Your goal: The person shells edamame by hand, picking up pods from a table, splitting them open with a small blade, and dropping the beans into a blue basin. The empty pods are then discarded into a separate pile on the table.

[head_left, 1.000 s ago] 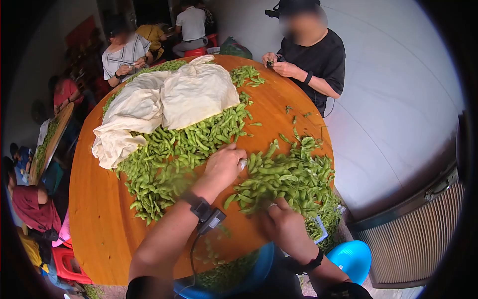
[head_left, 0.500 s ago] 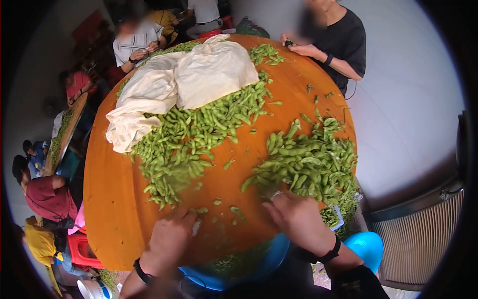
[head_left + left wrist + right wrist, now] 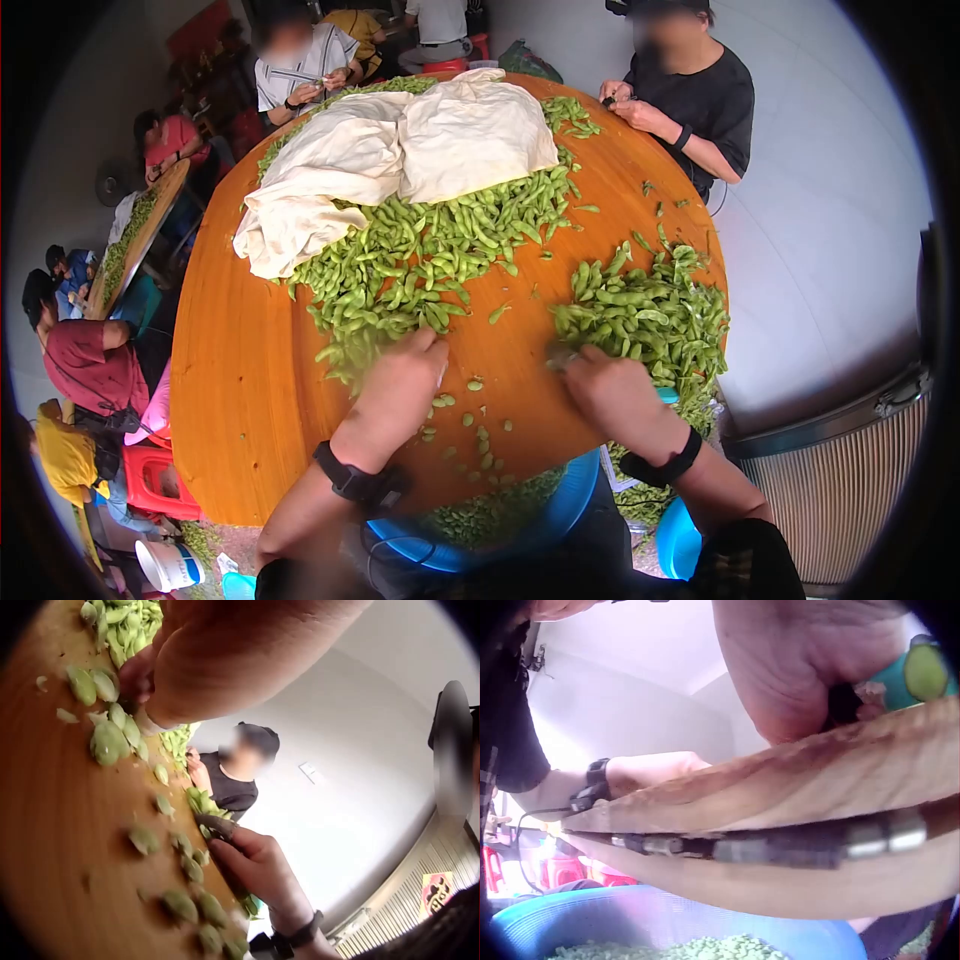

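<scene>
My left hand point(image 3: 395, 390) is at the near end of the left heap of green soybean pods point(image 3: 440, 225), its fingers bent down over the table. White wrapping shows by its fingers in the left wrist view. What those fingers hold I cannot tell. My right hand point(image 3: 620, 400) is at the near left edge of the right pod heap point(image 3: 650, 315). A dark grey shape point(image 3: 217, 825) shows at its fingertips, blurred in the head view. Several loose shelled beans point(image 3: 485, 460) lie on the wood between the hands. Below the table edge sits a blue basin point(image 3: 580, 500) with shelled beans.
Cream cloth point(image 3: 480, 135) covers part of the left heap on the round wooden table point(image 3: 240, 400). A person in black point(image 3: 700, 100) and one in a striped top point(image 3: 310, 70) sit across. A red stool point(image 3: 155, 485) and white bucket point(image 3: 165, 565) stand left.
My left hand came back from between the heaps toward the near edge, then moved up to the left heap. Loose beans appear on the wood. My right hand stayed by the right heap.
</scene>
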`<action>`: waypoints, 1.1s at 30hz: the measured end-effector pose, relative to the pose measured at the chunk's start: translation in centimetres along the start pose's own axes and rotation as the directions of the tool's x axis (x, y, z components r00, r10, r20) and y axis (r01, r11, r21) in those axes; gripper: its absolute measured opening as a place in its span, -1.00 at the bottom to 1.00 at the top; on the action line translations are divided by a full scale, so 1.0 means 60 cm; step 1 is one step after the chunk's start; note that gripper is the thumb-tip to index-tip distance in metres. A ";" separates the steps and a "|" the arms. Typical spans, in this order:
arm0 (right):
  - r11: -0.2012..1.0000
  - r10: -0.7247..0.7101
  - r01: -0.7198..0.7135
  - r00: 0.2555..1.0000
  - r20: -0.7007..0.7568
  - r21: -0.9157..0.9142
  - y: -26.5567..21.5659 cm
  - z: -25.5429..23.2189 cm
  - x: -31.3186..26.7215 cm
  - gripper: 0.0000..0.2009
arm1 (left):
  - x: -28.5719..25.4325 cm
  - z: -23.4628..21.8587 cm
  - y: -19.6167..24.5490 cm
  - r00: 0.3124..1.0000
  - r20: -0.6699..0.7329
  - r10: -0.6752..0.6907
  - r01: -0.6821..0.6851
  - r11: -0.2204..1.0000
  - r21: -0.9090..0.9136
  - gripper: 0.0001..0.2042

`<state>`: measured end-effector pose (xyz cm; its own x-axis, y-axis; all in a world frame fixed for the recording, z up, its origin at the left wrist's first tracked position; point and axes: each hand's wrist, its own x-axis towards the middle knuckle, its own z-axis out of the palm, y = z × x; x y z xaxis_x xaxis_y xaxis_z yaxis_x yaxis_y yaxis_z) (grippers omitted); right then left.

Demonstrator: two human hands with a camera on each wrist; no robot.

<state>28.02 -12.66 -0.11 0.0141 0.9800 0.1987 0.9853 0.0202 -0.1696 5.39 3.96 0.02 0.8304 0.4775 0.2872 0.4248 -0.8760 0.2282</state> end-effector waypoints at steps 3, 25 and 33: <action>0.996 0.079 -0.082 0.994 -0.077 -0.037 0.043 0.002 -0.005 -0.86 | -0.020 -0.008 0.022 0.994 0.109 0.000 -0.001 1.000 0.007 -0.81; 0.390 0.186 -0.265 0.961 0.207 0.882 -0.049 -0.003 0.069 -0.80 | 0.025 -0.007 0.030 0.981 -0.106 -0.161 0.106 0.909 -0.404 -0.79; -0.032 0.151 -0.434 0.889 0.433 0.901 -0.066 0.002 0.062 -0.87 | 0.000 0.009 0.041 0.961 0.170 -0.220 0.262 0.514 -0.816 -0.51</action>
<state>24.17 -9.05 1.18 0.0874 0.9597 -0.2671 -0.1910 -0.2470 -0.9500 6.63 1.81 0.10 0.7653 0.6401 0.0677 0.1418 -0.2703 0.9523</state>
